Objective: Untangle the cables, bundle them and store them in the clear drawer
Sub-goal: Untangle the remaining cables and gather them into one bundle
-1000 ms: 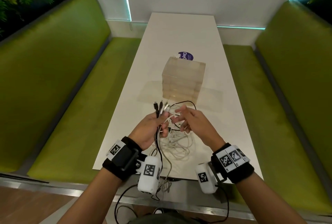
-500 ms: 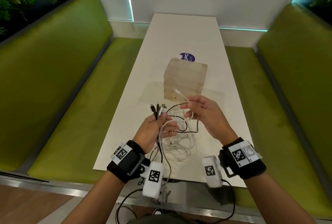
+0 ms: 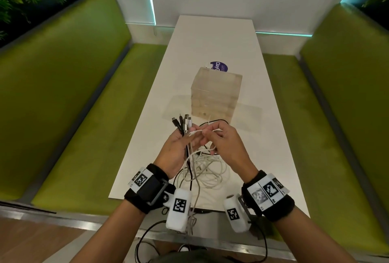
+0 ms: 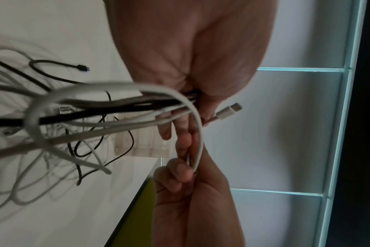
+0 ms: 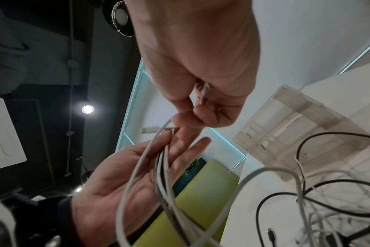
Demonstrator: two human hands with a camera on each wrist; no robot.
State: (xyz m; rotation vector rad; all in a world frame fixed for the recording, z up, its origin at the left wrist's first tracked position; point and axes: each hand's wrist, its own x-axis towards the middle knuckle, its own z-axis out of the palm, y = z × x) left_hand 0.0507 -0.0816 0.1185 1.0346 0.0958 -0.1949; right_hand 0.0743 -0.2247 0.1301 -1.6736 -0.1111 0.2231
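Note:
My left hand holds a bunch of black and white cables upright, their plug ends sticking up above the fingers. My right hand pinches one white cable just behind its plug and holds it against the left fingers. In the left wrist view the white cable loops from the bunch down into the right hand. In the right wrist view its plug pokes out past the left hand. The remaining tangle lies on the table beneath both hands. The clear drawer unit stands just beyond, drawers shut.
The white table is long and narrow, with green benches along both sides. A purple round sticker lies behind the drawer unit. Some cables hang over the near table edge.
My right hand, which had pulled the white cable end up and out toward the drawer unit, has come back left and brought that end to the left hand's fingers. The left hand stayed put.

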